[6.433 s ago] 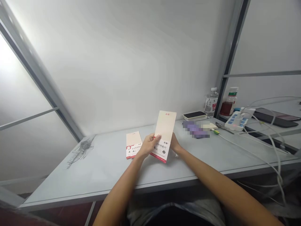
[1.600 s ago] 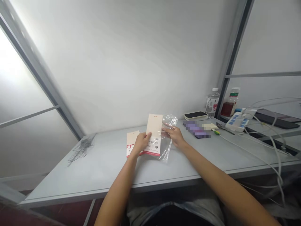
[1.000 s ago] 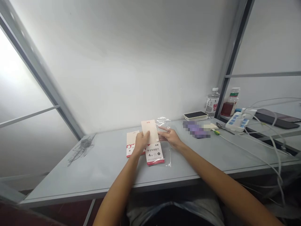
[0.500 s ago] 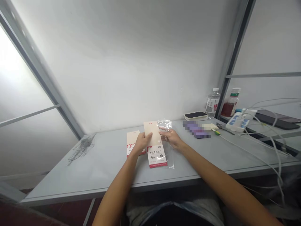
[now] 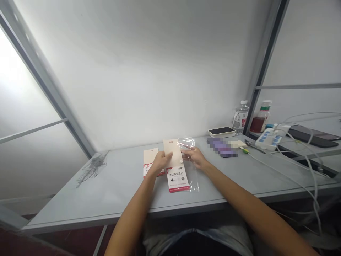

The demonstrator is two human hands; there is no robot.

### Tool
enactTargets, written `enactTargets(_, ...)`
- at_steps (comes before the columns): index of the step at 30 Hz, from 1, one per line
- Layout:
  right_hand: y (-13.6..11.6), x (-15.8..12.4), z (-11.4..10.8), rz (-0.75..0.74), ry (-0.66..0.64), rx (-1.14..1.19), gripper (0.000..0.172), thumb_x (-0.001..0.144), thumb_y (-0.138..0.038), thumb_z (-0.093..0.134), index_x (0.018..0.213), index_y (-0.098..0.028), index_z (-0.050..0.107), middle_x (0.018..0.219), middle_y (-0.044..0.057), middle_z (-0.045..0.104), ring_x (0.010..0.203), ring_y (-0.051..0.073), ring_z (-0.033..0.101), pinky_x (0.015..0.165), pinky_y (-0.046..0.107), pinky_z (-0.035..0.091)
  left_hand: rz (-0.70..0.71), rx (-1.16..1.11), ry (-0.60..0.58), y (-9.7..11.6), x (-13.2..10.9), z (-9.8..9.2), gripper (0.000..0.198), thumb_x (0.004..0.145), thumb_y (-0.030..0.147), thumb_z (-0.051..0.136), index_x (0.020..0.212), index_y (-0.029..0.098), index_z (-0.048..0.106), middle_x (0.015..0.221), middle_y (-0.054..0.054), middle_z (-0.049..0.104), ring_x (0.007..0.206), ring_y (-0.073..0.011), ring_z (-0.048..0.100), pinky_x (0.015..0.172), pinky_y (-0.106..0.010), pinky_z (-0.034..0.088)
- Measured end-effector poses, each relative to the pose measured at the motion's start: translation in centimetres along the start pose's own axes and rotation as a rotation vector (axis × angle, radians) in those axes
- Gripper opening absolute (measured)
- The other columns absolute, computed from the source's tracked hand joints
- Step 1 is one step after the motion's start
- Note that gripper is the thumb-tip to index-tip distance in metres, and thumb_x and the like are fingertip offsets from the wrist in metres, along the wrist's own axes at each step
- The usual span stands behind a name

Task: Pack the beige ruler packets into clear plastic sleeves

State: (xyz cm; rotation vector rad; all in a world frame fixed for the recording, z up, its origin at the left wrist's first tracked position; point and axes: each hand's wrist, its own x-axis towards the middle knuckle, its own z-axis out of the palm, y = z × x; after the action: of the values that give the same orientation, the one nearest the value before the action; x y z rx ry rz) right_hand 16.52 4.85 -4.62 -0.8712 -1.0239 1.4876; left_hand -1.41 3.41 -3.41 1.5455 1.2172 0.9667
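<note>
My left hand (image 5: 160, 162) grips the left edge of a ruler set packet (image 5: 177, 179), its thumb pressed on the cream upper part. The packet is long, with a white printed lower part, a red bottom edge and a small white round fastener. Along its right side is a clear plastic bag (image 5: 187, 142), and the fingers of my right hand (image 5: 195, 156) are closed on it. Whether the packet is partly inside the bag, I cannot tell. A second ruler set packet (image 5: 150, 155) lies on the desk behind my left hand, partly covered by it.
Crumpled clear plastic (image 5: 93, 167) lies on the desk (image 5: 117, 192) at the left. To the right are a phone (image 5: 222, 132), a blurred purple object (image 5: 221, 147), scissors (image 5: 254, 145), a water bottle (image 5: 240, 117), a jar (image 5: 261, 116) and a power strip (image 5: 273, 137) with trailing cables.
The packet and plastic bag have shifted very slightly towards me. Both hands keep nearly the same grip.
</note>
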Motion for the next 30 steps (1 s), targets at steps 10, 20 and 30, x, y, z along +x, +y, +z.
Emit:
enactTargets(10,-0.2,-0.4,0.1,-0.021,-0.114,-0.111,0.04,0.065,-0.025,0.07,0.103,-0.015,0.063,0.079,0.007,0.07,0.069,0.02,0.066,0.063,0.03,0.054,-0.047,-0.265,0.021,-0.2,0.1,1.1,0.041,0.073,0.04,0.058,0.103,0.014,0.06,0.101,-0.012,0.064,0.085,-0.0227,0.061,0.074,-0.034,0.047)
enactTargets(20,0.7,0.4,-0.4,-0.015,-0.064,-0.102,0.039,0.061,-0.024,0.072,0.098,-0.014,0.064,0.081,0.007,0.07,0.069,0.018,0.065,0.065,0.029,0.054,-0.092,-0.281,-0.081,0.1,-0.2,0.1,0.042,0.068,0.038,0.064,0.099,0.01,0.061,0.097,-0.014,0.065,0.084,-0.0245,0.062,0.076,-0.036,0.047)
enactTargets(30,0.2,-0.2,-0.1,0.022,-0.069,-0.102,0.034,0.06,-0.021,0.072,0.092,-0.014,0.065,0.08,0.006,0.069,0.067,0.018,0.063,0.064,0.029,0.053,-0.075,-0.163,-0.097,0.0,-0.3,-0.1,0.038,0.068,0.037,0.063,0.095,0.01,0.063,0.09,-0.012,0.067,0.079,-0.0231,0.062,0.072,-0.035,0.048)
